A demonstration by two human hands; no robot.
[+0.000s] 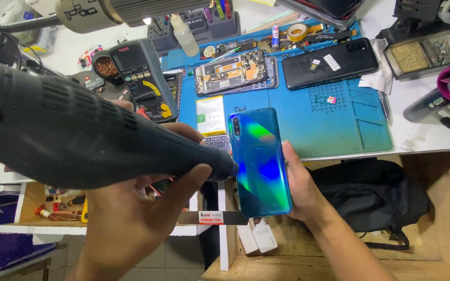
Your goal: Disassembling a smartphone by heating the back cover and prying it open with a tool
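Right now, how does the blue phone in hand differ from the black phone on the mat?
The blue phone is held off the bench in the right hand; the black phone lies flat on the blue mat. The blue phone's back is iridescent and glossy, the black phone's dark and plain. The heat gun in the left hand points at the blue phone only. Both are back-side up.

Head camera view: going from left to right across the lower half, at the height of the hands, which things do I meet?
Black heat gun → left hand gripping it → blue phone → right hand holding the phone → black bag.
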